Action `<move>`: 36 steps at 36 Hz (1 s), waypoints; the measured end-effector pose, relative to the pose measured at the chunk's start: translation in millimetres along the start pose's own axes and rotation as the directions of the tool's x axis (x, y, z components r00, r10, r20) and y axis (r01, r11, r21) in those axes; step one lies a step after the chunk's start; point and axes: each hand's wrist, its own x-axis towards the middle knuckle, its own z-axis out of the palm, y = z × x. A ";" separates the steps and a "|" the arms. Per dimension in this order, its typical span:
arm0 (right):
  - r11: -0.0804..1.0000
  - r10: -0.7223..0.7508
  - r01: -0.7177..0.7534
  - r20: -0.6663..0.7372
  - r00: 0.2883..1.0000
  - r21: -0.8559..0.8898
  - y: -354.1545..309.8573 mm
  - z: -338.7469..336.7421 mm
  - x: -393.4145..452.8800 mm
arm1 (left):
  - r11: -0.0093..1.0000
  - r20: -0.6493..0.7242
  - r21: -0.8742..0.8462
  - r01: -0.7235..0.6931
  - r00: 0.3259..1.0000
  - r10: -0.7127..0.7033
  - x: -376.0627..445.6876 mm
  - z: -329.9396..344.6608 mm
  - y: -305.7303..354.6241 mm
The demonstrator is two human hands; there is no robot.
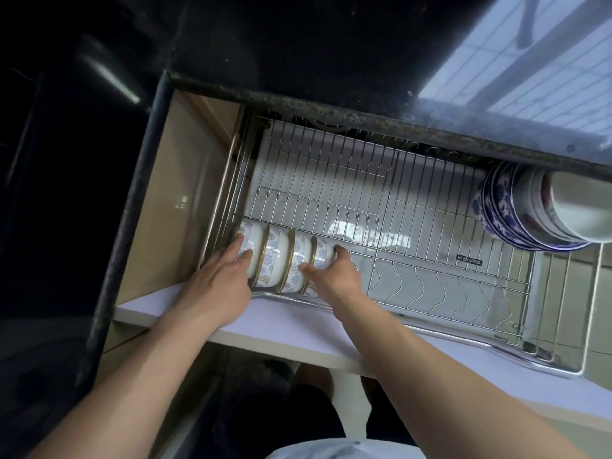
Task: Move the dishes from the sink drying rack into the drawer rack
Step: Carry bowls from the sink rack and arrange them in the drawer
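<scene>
Four bowls (284, 260) lie on their sides in a nested row at the front-left corner of the drawer rack (414, 207), row axis running left to right, parallel to the drawer front (298, 329). Glazed white porcelain, pale blue floral print, gilt rims; smooth and likely slippery, hard edge on wire. The left hand (218, 286) presses against the leftmost bowl, fingers spread over its foot and wall, not wrapped round it. The right hand (334, 270) caps the opposite end, thumb on the side of a bowl, fingers curled over the rightmost rim. So the row sits squeezed between both hands, each equally near its own end. Judgement: the bowls are being seated; the next move turns on easing both hands off along the row axis without letting the bowls roll toward the bare wire to the right. Rack is thin chromed wire, upright dividers at the back, wavy plate slots at front right, a plain tray visible beneath. Far right, a second stack of bowls (530, 207) leans on its side, blue-and-white patterned plus plain white, well apart from the hands. A dark speckled counter edge (364, 117) overhangs the back of the drawer. The sink rack is not in view.
</scene>
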 end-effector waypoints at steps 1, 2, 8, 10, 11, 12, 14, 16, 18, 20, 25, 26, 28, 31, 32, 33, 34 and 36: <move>1.000 0.003 -0.003 0.003 1.000 0.000 0.1 1.6 1.8 | 1.000 -0.001 -0.003 0.000 1.000 0.000 0.3 0.6 0.0; 1.000 0.004 -0.004 0.006 1.000 0.002 0.2 2.3 2.7 | 1.000 -0.004 -0.003 0.000 1.000 0.000 0.4 0.7 -0.2; 1.000 0.003 -0.004 0.027 1.000 0.030 11.2 -4.4 10.4 | 1.000 -0.018 -0.020 -0.003 1.000 0.003 4.9 4.5 -4.6; 1.000 -0.009 0.008 0.052 0.999 0.027 14.9 -6.6 13.4 | 0.999 -0.020 -0.037 -0.002 1.000 0.001 4.5 4.4 -3.9; 1.000 -0.015 0.013 0.067 0.998 0.027 16.0 -7.2 14.5 | 0.999 -0.024 -0.050 0.000 1.000 -0.002 4.8 5.0 -3.6; 0.999 -0.023 0.020 0.087 0.996 0.032 15.6 -9.1 12.2 | 0.998 -0.037 -0.058 0.000 0.999 -0.003 3.0 4.1 -2.4; 0.998 -0.031 0.023 0.137 0.990 0.060 15.8 -13.2 7.1 | 0.997 -0.077 -0.082 0.001 0.997 -0.007 -3.7 0.9 0.5; 0.994 -0.026 0.007 0.178 0.984 0.109 17.7 -23.4 -2.4 | 0.992 -0.113 -0.122 0.018 0.993 -0.032 -15.5 -4.6 5.2; 0.987 -0.026 -0.006 0.196 0.980 0.159 22.0 -40.8 -15.9 | 0.986 -0.116 -0.163 0.043 0.991 -0.062 -31.4 -11.5 13.6; 0.983 -0.011 -0.024 0.190 0.982 0.183 27.0 -60.2 -28.0 | 0.986 -0.103 -0.161 0.050 0.992 -0.067 -44.2 -13.6 21.4; 0.977 0.032 -0.057 0.120 0.992 0.206 48.9 -124.3 -65.5 | 0.988 -0.010 -0.150 0.046 0.999 -0.048 -77.6 -19.6 47.6; 0.977 0.038 -0.058 0.096 0.995 0.205 53.5 -138.8 -75.9 | 0.990 0.010 -0.138 0.031 0.999 -0.030 -83.5 -23.6 56.9; 0.976 0.051 -0.061 0.057 0.997 0.207 57.4 -161.5 -93.7 | 0.993 0.059 -0.115 -0.002 0.998 0.008 -89.4 -32.4 72.3; 0.974 0.069 -0.067 -0.004 0.998 0.215 59.5 -200.1 -123.5 | 0.990 0.106 -0.107 -0.094 0.989 0.105 -98.7 -59.7 106.8; 0.978 0.066 -0.062 -0.011 0.998 0.201 59.7 -214.1 -133.2 | 0.986 0.104 -0.109 -0.123 0.985 0.134 -101.4 -69.7 120.0; 0.982 0.050 -0.046 -0.020 0.999 0.183 62.2 -230.5 -144.2 | 0.982 0.091 -0.101 -0.158 0.982 0.167 -106.0 -78.8 136.3; 0.985 0.029 -0.023 -0.036 0.999 0.170 66.7 -249.2 -155.8 | 0.976 0.069 -0.080 -0.204 0.975 0.209 -112.7 -87.2 156.3; 0.990 -0.022 0.033 -0.078 0.997 0.137 70.8 -281.2 -173.6 | 0.961 0.029 -0.032 -0.275 0.961 0.276 -125.7 -102.7 192.4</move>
